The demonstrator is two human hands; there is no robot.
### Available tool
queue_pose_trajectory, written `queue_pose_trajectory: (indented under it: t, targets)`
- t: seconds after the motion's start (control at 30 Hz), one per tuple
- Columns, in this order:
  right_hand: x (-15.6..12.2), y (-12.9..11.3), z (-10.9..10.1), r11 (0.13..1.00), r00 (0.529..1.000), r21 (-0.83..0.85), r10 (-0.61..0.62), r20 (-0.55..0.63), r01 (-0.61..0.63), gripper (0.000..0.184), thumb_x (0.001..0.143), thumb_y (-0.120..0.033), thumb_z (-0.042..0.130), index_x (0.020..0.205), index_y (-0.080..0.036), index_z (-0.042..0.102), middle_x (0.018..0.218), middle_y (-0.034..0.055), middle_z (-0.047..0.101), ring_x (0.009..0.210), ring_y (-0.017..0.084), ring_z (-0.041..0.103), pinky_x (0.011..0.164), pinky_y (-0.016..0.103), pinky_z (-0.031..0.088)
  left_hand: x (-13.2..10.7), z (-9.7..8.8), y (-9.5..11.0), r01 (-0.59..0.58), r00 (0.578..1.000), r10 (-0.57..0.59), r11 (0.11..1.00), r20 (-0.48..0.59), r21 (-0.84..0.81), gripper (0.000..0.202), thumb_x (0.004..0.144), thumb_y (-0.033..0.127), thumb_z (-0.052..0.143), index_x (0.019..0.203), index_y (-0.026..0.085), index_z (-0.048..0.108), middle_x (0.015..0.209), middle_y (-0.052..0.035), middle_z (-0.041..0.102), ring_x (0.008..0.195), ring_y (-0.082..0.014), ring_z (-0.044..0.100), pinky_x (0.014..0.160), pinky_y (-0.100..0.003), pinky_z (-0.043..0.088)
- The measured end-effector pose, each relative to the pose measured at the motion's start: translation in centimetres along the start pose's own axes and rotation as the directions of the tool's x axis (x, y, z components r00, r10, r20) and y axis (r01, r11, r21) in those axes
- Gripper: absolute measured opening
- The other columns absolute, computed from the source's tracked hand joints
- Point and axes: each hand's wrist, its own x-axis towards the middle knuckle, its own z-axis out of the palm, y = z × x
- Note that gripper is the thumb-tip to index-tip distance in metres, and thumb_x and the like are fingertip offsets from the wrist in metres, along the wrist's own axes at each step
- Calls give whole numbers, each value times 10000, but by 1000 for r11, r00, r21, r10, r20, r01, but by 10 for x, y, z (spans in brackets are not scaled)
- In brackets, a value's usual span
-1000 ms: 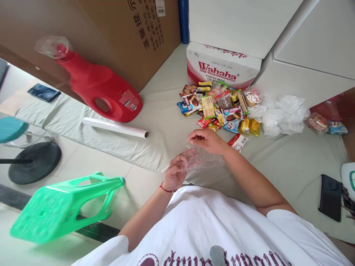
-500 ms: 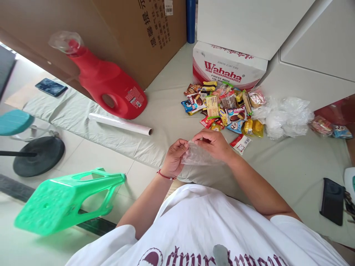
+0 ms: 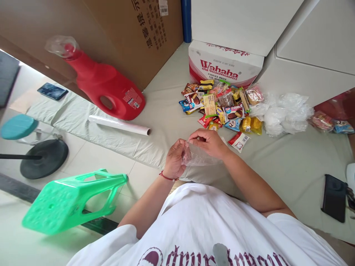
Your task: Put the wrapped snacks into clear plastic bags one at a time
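A clear plastic bag (image 3: 201, 157) is stretched between my two hands, close in front of my shirt. My left hand (image 3: 175, 158), with a red cord bracelet at the wrist, is closed on the bag's left end. My right hand (image 3: 210, 142) pinches the bag's upper edge near the left fingertips. Whether anything is inside the bag is hard to tell; it looks thin and see-through. Just beyond my right hand lies a red and white snack packet (image 3: 239, 141). Past it spreads a heap of wrapped snacks (image 3: 219, 105) in many colours.
Crumpled clear bags (image 3: 287, 114) lie right of the snacks, before a Wahaha carton (image 3: 226, 64). To the left are a white roll (image 3: 119, 125) and a red jug (image 3: 108, 88). A green stool (image 3: 74, 199) stands on the floor. A black phone (image 3: 333, 197) lies at right.
The view has shifted slightly. Both hands keep their hold on the bag, with the right fingers a little closer to the left hand at its edge.
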Motion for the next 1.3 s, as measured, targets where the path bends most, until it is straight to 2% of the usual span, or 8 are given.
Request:
queue_pose_trajectory:
  t: [0.17, 0.4, 0.57, 0.67, 0.83, 1.03, 1.17, 1.3]
  targets:
    - [-2, 3, 0, 996, 994, 50, 75, -75, -72, 228, 903, -394, 646, 881, -177, 713, 751, -17, 655, 609, 98, 460, 588, 233, 370, 0, -6, 1, 67, 997, -65, 997, 42, -41, 573, 806, 752, 665, 869, 183, 659, 531, 44, 508, 366, -54, 322, 376, -211, 243]
    - [-2, 7, -2, 992, 991, 73, 107, -84, -101, 254, 904, -428, 638, 868, -179, 673, 728, -17, 636, 611, 105, 499, 581, 232, 374, -2, -8, -2, -6, 998, 6, 1000, -61, 9, 344, 647, 368, 895, 727, 166, 628, 566, 43, 526, 445, -48, 406, 412, -190, 252]
    - [-2, 6, -1, 998, 994, 12, 57, -88, -56, 311, 930, -471, 635, 978, -174, 714, 859, 14, 671, 624, 99, 480, 609, 241, 400, -3, -8, 0, -20, 1000, 20, 1000, -16, 7, 308, 724, 399, 839, 747, 154, 653, 563, 33, 557, 378, -28, 310, 373, -207, 178]
    - [1, 6, 0, 999, 998, -35, 38, -52, -39, 350, 890, -467, 699, 1088, -181, 741, 1021, 43, 677, 614, 82, 449, 609, 246, 398, -6, -6, 0, -55, 998, 55, 998, 9, 38, 316, 746, 423, 824, 742, 148, 669, 568, 9, 595, 375, -37, 351, 367, -210, 180]
    - [6, 8, 1, 998, 999, 32, 45, -13, -45, 261, 906, -426, 688, 912, -176, 762, 838, 14, 648, 643, 103, 450, 600, 245, 355, -8, -5, 1, -86, 996, 88, 994, -20, 60, 358, 760, 470, 818, 731, 149, 662, 570, 8, 623, 351, -28, 354, 348, -191, 177]
    - [3, 8, 0, 999, 996, 47, 29, -88, -24, 245, 916, -410, 687, 899, -177, 760, 784, 0, 617, 627, 105, 418, 606, 263, 333, -5, -10, 1, -28, 999, 29, 999, -41, 15, 348, 745, 466, 811, 769, 148, 671, 559, 15, 631, 316, -16, 317, 316, -176, 158]
    - [2, 8, 2, 999, 995, 42, 24, -93, -20, 245, 912, -417, 690, 895, -183, 760, 799, 6, 632, 630, 110, 433, 605, 270, 331, -5, -10, 3, 15, 1000, -15, 1000, -3, -4, 352, 675, 388, 875, 851, 132, 711, 581, 31, 625, 312, 5, 296, 314, -160, 164]
    - [1, 6, 4, 999, 995, 36, 38, -92, -35, 249, 907, -423, 691, 907, -185, 763, 831, 14, 653, 633, 109, 441, 603, 269, 334, -7, -7, 4, 23, 999, -22, 999, 42, -26, 392, 687, 442, 894, 839, 133, 706, 561, 44, 592, 307, 7, 286, 308, -154, 168]
